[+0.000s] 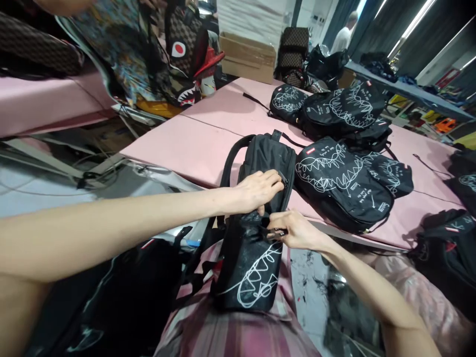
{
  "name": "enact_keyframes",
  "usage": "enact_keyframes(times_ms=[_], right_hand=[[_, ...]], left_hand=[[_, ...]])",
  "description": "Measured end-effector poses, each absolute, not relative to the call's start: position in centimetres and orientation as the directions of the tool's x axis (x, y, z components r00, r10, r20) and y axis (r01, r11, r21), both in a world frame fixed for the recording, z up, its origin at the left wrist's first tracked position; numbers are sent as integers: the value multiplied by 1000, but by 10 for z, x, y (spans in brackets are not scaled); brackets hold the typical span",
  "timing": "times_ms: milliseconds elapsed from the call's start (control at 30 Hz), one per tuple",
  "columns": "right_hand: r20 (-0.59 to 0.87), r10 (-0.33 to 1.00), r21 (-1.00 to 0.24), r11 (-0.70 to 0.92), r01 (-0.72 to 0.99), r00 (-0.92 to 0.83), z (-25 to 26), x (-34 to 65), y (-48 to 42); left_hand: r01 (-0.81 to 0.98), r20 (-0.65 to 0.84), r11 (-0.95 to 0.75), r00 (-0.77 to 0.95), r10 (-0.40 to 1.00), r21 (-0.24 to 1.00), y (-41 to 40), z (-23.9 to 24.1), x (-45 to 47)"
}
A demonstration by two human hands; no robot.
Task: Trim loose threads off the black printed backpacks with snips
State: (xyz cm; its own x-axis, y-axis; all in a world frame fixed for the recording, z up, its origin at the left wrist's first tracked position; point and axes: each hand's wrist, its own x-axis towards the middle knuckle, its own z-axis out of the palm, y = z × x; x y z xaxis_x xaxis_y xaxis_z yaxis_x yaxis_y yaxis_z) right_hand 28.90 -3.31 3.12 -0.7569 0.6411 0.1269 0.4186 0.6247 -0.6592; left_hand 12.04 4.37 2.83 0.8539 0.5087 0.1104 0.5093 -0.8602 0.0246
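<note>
A black backpack (253, 267) with white scribbled drawing lies across my lap, its upper part on the pink table's edge. My left hand (259, 191) lies over the bag near a zipper, fingers together and bent down on the fabric, thumb at a fold. Just below and to the right, my right hand (295, 229) is closed around small dark thread snips (275, 233), held against the bag's side. The tips of the snips are hard to make out. A black shoulder strap (227, 168) loops out on the left of the bag.
More black backpacks (342, 183) with white drawings lie on the pink table (208, 126). A cardboard box (247, 57) and checked brown bags (293, 49) stand behind. One person (111, 44) is at the upper left, another (345, 34) far back. Dark scraps (308, 277) litter the floor.
</note>
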Motion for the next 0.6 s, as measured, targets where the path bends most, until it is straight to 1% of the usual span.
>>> enact_keyframes(times_ms=[133,200,267,333,400,433,467,500,533,567,600], right_hand=[[150,699,-790,510,341,-699,23,292,-44],[166,734,-820,473,322,-658,20,295,-48],[164,754,-821,462,336,-637,20,298,-51],[157,758,-813,463,353,-633,20,301,-54],[164,756,-795,482,369,-633,19,305,-57],[176,755,-778,500,381,-632,18,307,-59],[191,753,-752,524,399,-630,16,308,-60],[212,748,-719,555,417,-629,15,310,-61],[235,739,-679,589,437,-631,13,310,-63],[255,725,-632,625,458,-639,12,310,-64],[275,706,-575,665,477,-652,11,309,-65]], left_hand=[[533,209,-845,833,513,-49,39,13,130],[530,252,-845,830,498,-75,39,9,134],[511,279,-857,834,476,-63,41,11,133],[462,329,-887,838,434,-7,38,17,127],[417,416,-903,806,421,106,25,25,115],[430,439,-882,766,469,193,14,27,108],[465,416,-829,718,558,310,0,29,101],[522,314,-723,665,677,453,-15,29,94],[576,114,-553,624,773,602,-29,28,89],[602,-160,-313,602,782,735,-43,27,85],[605,-421,-21,578,699,796,-53,25,82]])
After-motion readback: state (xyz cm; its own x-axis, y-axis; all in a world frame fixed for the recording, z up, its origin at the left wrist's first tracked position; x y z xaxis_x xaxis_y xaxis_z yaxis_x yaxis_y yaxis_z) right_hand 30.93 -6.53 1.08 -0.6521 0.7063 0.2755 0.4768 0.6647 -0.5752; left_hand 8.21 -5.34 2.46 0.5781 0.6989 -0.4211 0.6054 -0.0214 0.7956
